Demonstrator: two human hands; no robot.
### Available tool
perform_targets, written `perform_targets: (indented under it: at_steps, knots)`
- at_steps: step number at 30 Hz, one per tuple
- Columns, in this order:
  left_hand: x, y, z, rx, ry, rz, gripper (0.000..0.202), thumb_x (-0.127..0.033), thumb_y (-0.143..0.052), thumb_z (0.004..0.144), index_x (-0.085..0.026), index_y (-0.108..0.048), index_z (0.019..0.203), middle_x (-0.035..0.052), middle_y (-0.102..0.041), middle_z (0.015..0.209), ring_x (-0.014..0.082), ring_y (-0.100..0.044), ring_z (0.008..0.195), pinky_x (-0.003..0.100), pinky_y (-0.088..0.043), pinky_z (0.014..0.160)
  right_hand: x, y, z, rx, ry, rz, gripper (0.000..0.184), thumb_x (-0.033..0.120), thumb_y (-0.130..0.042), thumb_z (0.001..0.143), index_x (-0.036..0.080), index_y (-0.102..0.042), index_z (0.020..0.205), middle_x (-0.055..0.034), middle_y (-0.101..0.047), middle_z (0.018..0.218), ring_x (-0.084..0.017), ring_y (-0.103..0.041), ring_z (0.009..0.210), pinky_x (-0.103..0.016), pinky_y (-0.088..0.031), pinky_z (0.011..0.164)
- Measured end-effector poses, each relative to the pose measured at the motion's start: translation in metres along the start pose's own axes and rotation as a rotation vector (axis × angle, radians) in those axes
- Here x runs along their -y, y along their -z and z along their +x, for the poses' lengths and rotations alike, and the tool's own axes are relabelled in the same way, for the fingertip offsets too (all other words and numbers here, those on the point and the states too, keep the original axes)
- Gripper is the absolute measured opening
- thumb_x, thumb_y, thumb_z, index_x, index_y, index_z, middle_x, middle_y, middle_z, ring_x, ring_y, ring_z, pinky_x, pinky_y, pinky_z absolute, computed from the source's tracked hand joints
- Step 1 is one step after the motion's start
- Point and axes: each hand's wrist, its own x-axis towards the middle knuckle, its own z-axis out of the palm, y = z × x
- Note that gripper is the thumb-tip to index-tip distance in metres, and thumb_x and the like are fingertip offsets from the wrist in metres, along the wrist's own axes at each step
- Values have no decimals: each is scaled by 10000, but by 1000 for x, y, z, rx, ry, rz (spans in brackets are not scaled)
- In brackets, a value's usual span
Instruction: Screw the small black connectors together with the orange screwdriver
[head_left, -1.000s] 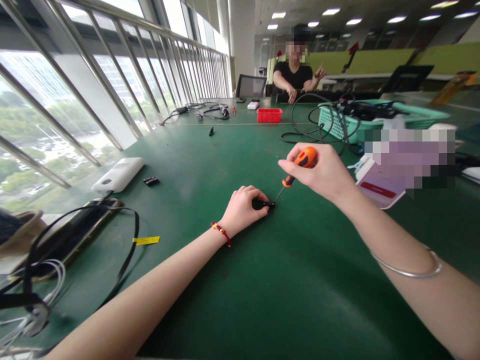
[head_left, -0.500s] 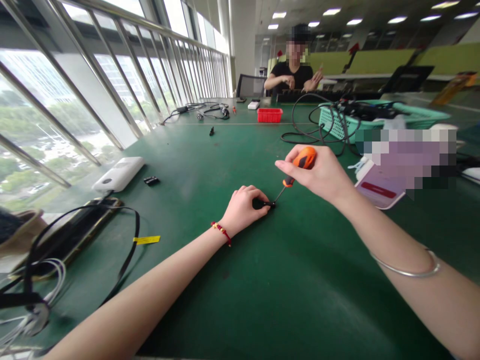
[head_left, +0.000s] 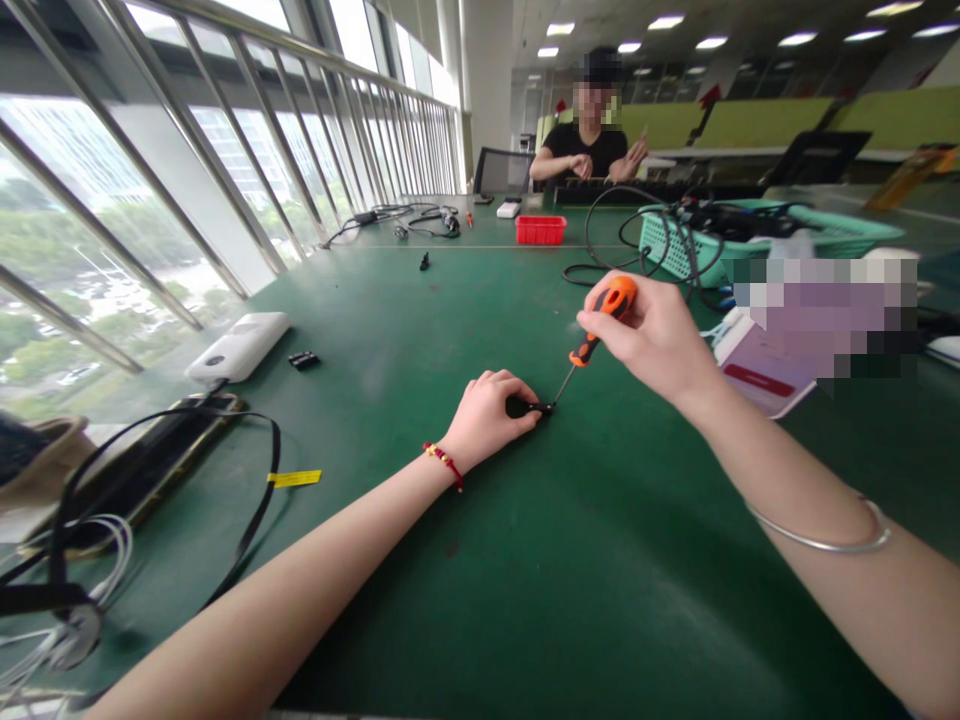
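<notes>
My left hand [head_left: 491,415] rests on the green table, thumb and fingers closed around a small black part [head_left: 536,407] whose exact kind is too small to make out. Much of that part is hidden under the fingers. An orange and black screwdriver [head_left: 602,322] is gripped by its handle in my right hand [head_left: 660,330]. Its thin shaft slants down to the left, and the tip meets the right end of the black part. A red bracelet circles my left wrist, a silver bangle my right forearm.
Leftward on the table [head_left: 420,620] lie a small black piece [head_left: 304,360], a white box-shaped device [head_left: 238,346] and cables. Further back are a red bin [head_left: 541,230] and a teal basket [head_left: 847,236] of cables. Beyond sits a person [head_left: 585,140]. A pinkish sheet-like item [head_left: 769,370] stands right.
My right hand has shifted slightly up and to the right on the screwdriver, showing more of its handle and shaft. The left hand and the black part have stayed put.
</notes>
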Motion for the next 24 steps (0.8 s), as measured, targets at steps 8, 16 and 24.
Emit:
perform_targets:
  at_steps: [8, 16, 24]
  knots:
    - [0, -1, 1, -5, -3, 6, 107, -283, -645, 751, -208, -680, 820, 31, -666, 914, 214, -572, 921, 369, -439, 892, 2, -8, -5, 2, 34, 73, 171, 310, -602, 765, 216, -479, 694, 27, -453, 611, -112, -429, 537, -261, -372, 518]
    - [-2, 0, 2, -3, 7, 3, 102, -273, -653, 745, -200, -680, 811, 35, -668, 914, 215, -575, 922, 370, -438, 888, -3, -13, -6, 41, 49, 74, 182, 333, -613, 765, 207, -494, 707, 22, -482, 662, -117, -455, 593, -258, -398, 563]
    - [-2, -1, 2, -14, -12, -3, 106, -271, -648, 752, -186, -668, 813, 43, -673, 917, 218, -578, 915, 380, -440, 888, -2, -11, -6, 43, 43, 82, 169, 288, -601, 777, 205, -484, 687, 28, -468, 640, -109, -423, 573, -264, -362, 550]
